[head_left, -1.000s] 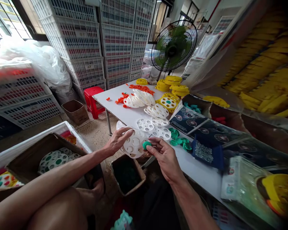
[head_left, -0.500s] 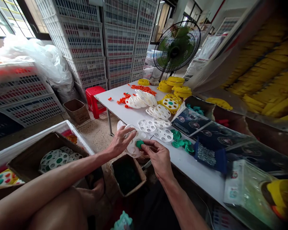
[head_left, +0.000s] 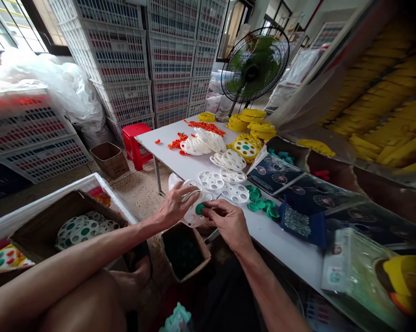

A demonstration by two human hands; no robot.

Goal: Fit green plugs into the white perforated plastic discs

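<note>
— Our right hand (head_left: 230,223)?
— Nearly closed, thumb and finger pinching a green cap (head_left: 199,209), round, no long axis.
— Lying where?
— Over the white disc's (head_left: 191,217) face; contact we can't tell. Right hand nearer; our left hand (head_left: 178,205) grips the disc's upper left edge.
— Outward?
— Loose green caps (head_left: 261,204) on the counter (head_left: 284,251), right of the disc.

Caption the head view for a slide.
The left hand holds a holed white plastic disc, the right hand a round green plastic piece at its face.
</note>
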